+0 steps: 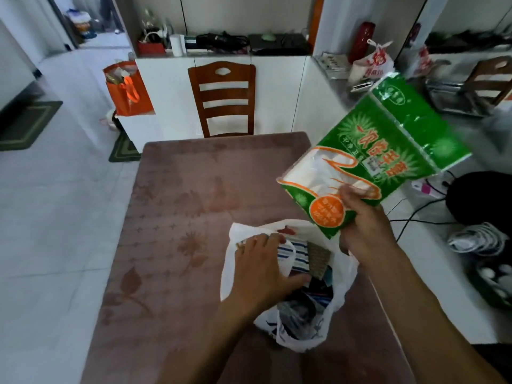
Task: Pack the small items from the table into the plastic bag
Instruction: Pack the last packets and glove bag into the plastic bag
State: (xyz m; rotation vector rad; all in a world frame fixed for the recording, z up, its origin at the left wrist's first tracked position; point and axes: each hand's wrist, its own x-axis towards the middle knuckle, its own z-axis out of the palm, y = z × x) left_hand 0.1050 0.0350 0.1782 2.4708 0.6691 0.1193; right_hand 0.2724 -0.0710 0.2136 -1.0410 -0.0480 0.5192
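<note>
A white plastic bag [343, 275] lies open on the table's near right part, with a striped item [300, 253], a brown piece and dark things inside. My left hand [263, 267] rests on the bag's left rim, fingers gripping the edge and handle. Up in the air above and right of the bag, my right hand [365, 217] grips the lower corner of a large green and orange packet [382, 151] that has a clear window showing white contents. The packet is tilted, its top end pointing up and right.
The table wears a mauve floral cloth [194, 217]. A wooden chair [224, 98] stands at the far end, an orange bag [127, 90] to its left. A counter on the right carries cables, a black round object [482, 200], a white cord bundle and bags.
</note>
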